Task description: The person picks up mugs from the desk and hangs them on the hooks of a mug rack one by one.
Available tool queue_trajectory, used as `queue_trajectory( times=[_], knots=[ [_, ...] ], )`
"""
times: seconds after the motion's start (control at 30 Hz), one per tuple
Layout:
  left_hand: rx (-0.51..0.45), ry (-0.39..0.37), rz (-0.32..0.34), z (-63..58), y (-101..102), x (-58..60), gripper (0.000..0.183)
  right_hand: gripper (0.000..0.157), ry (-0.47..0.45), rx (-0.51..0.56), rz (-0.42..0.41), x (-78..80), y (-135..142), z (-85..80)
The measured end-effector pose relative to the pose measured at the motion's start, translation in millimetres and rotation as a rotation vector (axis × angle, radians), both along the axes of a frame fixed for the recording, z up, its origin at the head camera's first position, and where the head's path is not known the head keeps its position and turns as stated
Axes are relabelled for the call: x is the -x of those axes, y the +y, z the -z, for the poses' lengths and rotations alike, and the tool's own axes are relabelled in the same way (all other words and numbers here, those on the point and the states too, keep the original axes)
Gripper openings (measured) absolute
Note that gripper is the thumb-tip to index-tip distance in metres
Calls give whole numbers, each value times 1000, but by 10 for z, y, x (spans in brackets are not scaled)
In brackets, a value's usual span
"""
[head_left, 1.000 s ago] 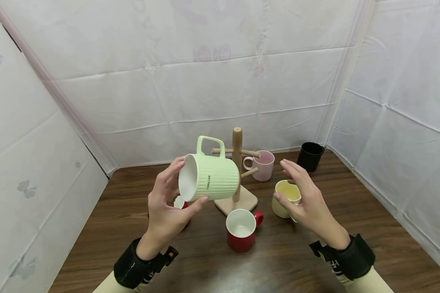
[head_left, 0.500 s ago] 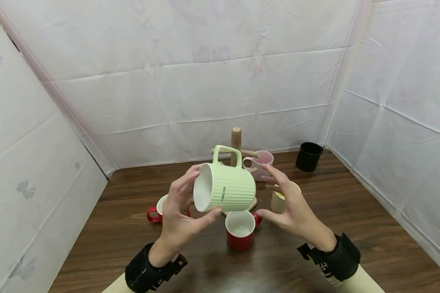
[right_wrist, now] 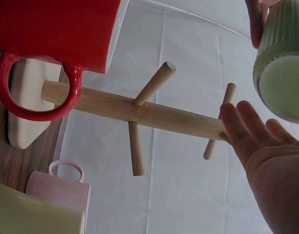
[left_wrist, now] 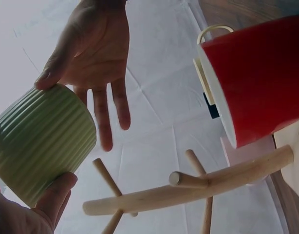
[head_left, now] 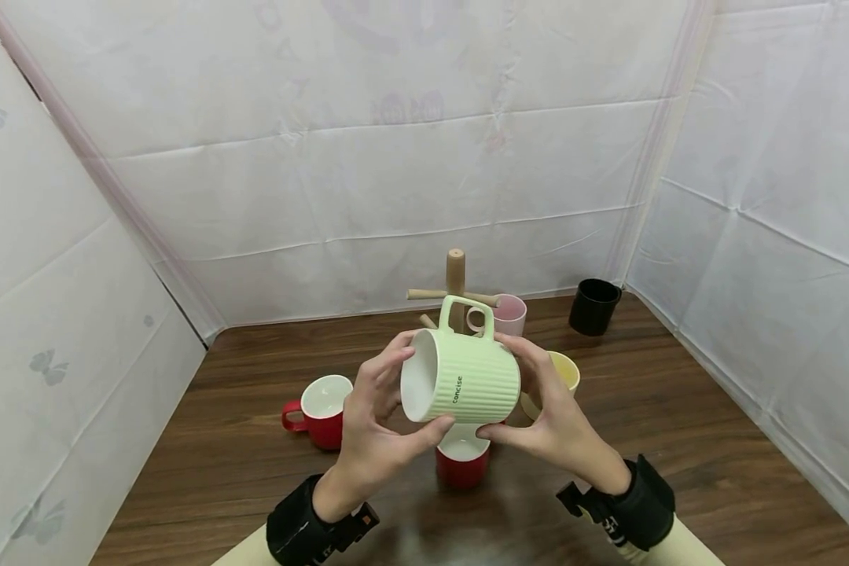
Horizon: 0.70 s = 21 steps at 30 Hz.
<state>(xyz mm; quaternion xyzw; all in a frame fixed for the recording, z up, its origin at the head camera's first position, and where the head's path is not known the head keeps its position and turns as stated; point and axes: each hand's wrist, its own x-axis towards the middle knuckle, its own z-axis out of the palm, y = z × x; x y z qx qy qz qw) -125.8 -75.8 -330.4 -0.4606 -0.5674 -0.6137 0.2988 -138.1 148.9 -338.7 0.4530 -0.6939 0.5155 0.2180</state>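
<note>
between the fingers (head_left: 385, 363), green mug (head_left: 477, 379)

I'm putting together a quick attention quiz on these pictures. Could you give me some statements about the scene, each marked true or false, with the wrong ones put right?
1. The left hand holds the green mug above the table, its handle upward. True.
2. The word on the green mug reads "coffee". False: it reads "concise".
3. The red mug at the left of the head view is white inside. True.
4. The pink mug hangs from a peg. False: the pink mug stands on the table.
5. The black mug stands farther back than the yellow mug. True.
6. The green mug's open end faces the right hand. False: it faces the left hand; the right hand is by the base.
</note>
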Motion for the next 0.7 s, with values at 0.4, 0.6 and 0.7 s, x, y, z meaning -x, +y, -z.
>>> queue_trajectory(
  times=[0.4,0.6,0.7],
  knots=[
    [52,-85,8,57,30,51,67,99,16,16,47,6,36,57],
    [203,-139,-7,0,-7,70,70,93,69,33,54,42,95,62],
    [269,-133,-5,-51,-30,110,74,88,91,27,79,57,133,61]
  ],
)
